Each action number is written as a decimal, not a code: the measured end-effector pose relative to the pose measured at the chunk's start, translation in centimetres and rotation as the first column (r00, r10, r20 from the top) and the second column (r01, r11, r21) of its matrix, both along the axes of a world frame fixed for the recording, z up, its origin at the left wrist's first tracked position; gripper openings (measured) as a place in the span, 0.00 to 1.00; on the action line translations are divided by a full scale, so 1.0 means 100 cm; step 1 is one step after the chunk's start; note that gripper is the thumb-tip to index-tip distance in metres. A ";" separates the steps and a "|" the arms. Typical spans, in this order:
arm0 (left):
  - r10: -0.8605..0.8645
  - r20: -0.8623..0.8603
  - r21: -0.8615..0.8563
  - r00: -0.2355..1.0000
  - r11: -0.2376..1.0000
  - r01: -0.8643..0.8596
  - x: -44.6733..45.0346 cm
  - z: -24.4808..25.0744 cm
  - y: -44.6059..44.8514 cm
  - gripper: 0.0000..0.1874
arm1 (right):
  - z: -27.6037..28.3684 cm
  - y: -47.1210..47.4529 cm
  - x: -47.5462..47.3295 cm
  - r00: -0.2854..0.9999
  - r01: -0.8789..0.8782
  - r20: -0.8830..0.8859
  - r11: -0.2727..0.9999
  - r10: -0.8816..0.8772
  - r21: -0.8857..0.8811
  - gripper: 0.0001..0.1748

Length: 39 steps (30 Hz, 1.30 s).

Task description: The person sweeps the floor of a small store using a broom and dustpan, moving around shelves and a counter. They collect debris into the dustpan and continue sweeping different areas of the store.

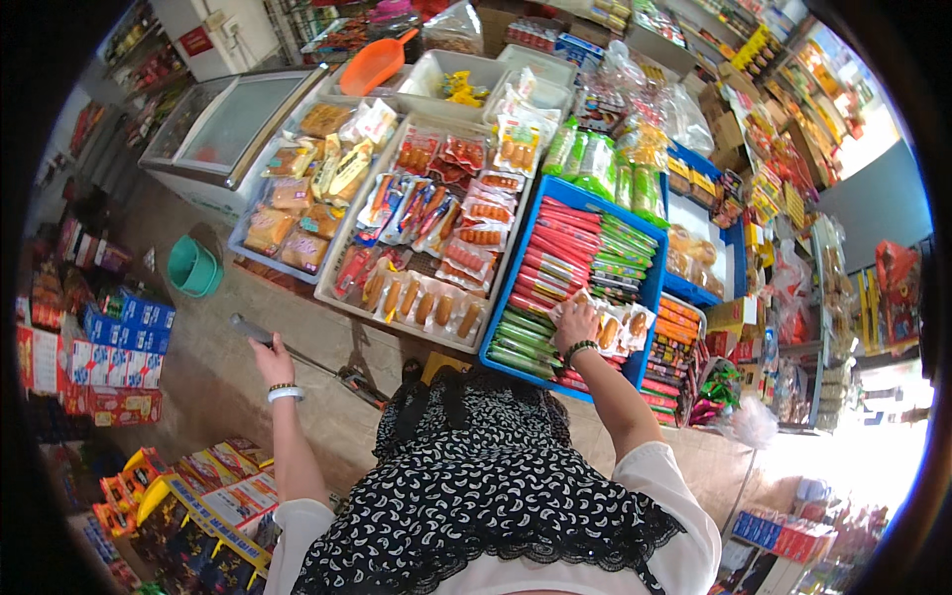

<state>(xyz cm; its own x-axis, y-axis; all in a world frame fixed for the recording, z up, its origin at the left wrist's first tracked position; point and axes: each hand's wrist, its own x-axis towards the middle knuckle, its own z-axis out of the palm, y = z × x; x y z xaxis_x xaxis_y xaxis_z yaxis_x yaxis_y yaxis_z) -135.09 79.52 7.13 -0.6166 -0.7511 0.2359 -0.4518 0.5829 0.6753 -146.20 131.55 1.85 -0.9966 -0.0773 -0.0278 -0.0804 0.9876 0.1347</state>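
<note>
My left hand (275, 361) is closed around the grey grip (251, 329) of a long-handled tool, out to the left over the floor. Its thin dark shaft (316, 361) slants down to the right, to an orange and black part (363, 387) near my skirt. With my right hand (578, 325) I grip the left end of some clear packets of sausages (611, 331). They lie across pink and green wrapped sticks (554, 253) in a blue crate (653, 342). My fingertips are partly hidden by the packets.
A white tray (322, 291) of packaged sausages and a pale blue tray (236, 239) of wrapped bread stand left of the crate. An orange scoop (375, 63) lies behind. A teal bucket (193, 266) and a glass-topped freezer (234, 130) stand left. Stacked boxes (119, 364) line the left.
</note>
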 end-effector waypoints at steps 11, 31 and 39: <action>0.005 -0.026 -0.007 1.000 1.000 -0.005 -0.001 -0.009 0.002 0.24 | -0.009 0.008 -0.015 0.993 0.117 0.011 0.993 -0.116 -0.033 0.24; 0.014 -0.047 0.021 0.999 1.000 -0.013 -0.006 0.002 -0.008 0.16 | 0.031 -0.020 -0.001 0.985 0.101 -0.122 0.985 -0.119 -0.142 0.26; -0.008 -0.018 0.099 1.000 0.995 0.009 -0.014 0.011 -0.003 0.12 | 0.049 -0.125 -0.009 0.860 -0.509 -0.290 0.701 0.419 -0.499 0.23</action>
